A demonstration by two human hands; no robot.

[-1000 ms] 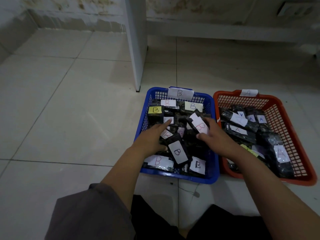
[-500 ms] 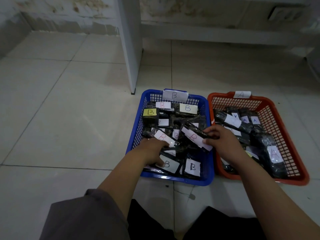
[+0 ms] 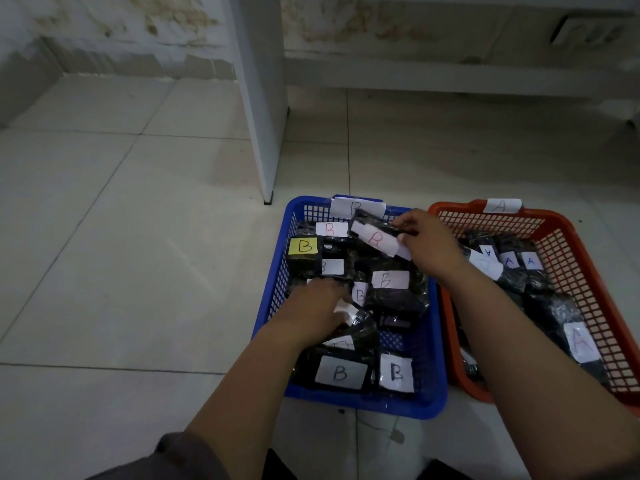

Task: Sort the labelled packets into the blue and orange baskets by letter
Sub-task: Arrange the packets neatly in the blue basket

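The blue basket (image 3: 273, 303), tagged B, stands on the floor and holds several black packets with B labels. The orange basket (image 3: 588, 268), tagged A, stands to its right and holds several black packets with A labels. My right hand (image 3: 426, 244) pinches a black packet with a red B label (image 3: 375, 237) above the far end of the blue basket. My left hand (image 3: 315, 306) reaches down into the middle of the blue basket, fingers curled round a black packet (image 3: 356, 320) there; its label is partly hidden.
A white post (image 3: 259, 98) stands on the tiled floor just beyond the blue basket's far left corner. A wall with a low ledge runs along the back. Bare tiles lie to the left of the baskets.
My right hand has lifted the red-B packet from the basket's middle toward its far end. My left hand has sunk deeper among the packets and closed on one.
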